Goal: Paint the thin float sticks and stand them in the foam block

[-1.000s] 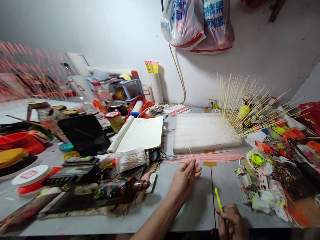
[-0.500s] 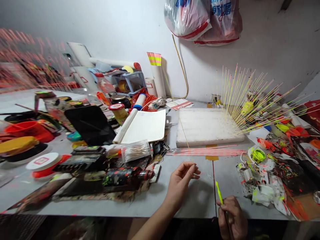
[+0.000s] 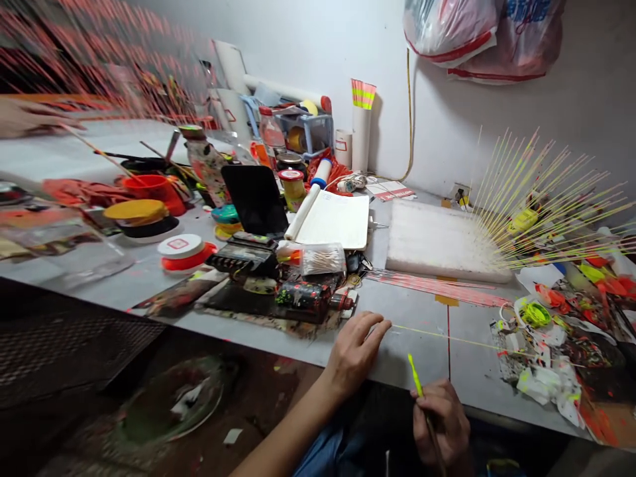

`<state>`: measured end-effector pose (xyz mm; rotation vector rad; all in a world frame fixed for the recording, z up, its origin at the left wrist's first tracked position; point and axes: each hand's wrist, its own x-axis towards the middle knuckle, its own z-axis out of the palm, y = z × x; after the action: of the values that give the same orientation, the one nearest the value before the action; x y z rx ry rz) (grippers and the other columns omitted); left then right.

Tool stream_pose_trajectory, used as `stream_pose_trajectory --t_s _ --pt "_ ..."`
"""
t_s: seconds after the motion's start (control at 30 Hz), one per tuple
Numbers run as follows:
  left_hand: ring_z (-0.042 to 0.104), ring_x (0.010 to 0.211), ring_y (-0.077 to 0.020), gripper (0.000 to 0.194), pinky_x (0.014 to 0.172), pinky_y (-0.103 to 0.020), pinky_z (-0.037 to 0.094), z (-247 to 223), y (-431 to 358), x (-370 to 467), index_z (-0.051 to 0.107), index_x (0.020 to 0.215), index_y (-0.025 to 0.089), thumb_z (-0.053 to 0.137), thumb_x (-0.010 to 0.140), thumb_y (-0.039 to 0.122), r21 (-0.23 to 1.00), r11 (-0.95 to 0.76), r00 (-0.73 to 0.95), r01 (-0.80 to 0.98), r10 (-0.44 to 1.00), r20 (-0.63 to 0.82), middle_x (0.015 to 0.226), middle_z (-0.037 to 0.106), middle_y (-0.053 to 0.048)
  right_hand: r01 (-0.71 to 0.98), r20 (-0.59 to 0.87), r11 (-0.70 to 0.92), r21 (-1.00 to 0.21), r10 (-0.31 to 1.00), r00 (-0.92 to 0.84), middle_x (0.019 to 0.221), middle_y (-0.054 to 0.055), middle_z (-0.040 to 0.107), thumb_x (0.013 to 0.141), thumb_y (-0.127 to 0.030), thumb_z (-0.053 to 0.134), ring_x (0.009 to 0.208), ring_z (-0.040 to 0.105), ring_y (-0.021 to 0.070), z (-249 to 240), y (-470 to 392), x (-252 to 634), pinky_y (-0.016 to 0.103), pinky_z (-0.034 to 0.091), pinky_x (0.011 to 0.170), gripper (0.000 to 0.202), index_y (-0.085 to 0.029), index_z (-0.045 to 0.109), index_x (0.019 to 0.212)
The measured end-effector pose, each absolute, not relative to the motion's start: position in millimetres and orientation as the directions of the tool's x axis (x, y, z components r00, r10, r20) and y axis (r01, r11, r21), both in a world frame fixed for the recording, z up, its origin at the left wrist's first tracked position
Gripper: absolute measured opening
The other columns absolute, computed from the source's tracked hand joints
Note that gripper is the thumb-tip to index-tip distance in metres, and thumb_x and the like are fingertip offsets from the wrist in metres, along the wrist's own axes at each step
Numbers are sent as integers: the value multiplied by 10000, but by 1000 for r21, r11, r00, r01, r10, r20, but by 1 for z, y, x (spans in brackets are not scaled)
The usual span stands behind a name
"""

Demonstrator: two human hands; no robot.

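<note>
My left hand (image 3: 358,348) is closed, its fingertips pinching the end of a thin yellow stick (image 3: 447,336). The stick reaches right, low across the grey table, toward the paint-stained scraps. Below it and to the right, my right hand (image 3: 442,421) is wrapped round the handle of a paintbrush (image 3: 415,374). Its bright yellow tip points up and stands apart from the stick. Behind the hands lies a bundle of thin pink sticks (image 3: 437,286). A white foam block (image 3: 432,238) stands beyond, with many yellow and pink sticks (image 3: 527,199) fanning out of its right end.
Paint-smeared scraps (image 3: 541,364) cover the table's right side. Left of my hands are a dark paint-spotted bottle (image 3: 303,299), a cotton swab pack (image 3: 322,258), an open notebook (image 3: 335,222) and a black tablet-like panel (image 3: 253,199). Another person's blurred hand (image 3: 34,119) is at far left.
The view has turned left and tilted. The thin stick in my left hand has swung from pointing away toward the foam block to pointing right. My right hand still grips the paintbrush.
</note>
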<state>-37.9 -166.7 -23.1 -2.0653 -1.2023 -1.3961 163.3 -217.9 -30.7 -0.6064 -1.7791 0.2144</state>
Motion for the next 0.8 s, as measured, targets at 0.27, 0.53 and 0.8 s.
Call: stream_pose_trajectory --t_s 0.27,0.53,0.8 --pt "613 1100 -213 206 947 -364 434 -23 -157 -43 697 995 252 582 906 108 112 -386 73 916 433 898 1104 703 -75 317 821 816 -483 548 -159 840 48 709 875 -2 537 694 652 153 -24 -212 145 284 557 617 262 -192 610 1039" --pt "579 1183 -211 255 1006 -392 359 -23 -158 -51 711 918 279 601 865 55 154 -318 4 936 445 895 1168 696 -59 282 803 802 -527 578 -145 850 41 698 884 8 542 721 655 152 -21 -207 125 264 564 645 269 -190 626 1044" --pt "582 1169 -201 232 1023 -399 336 -22 -157 -49 718 894 308 615 883 100 176 -351 2 920 453 891 1162 701 -29 293 806 806 -514 571 -156 839 35 709 900 -15 546 690 668 151 -19 -205 125 265 575 619 254 -203 625 1052"
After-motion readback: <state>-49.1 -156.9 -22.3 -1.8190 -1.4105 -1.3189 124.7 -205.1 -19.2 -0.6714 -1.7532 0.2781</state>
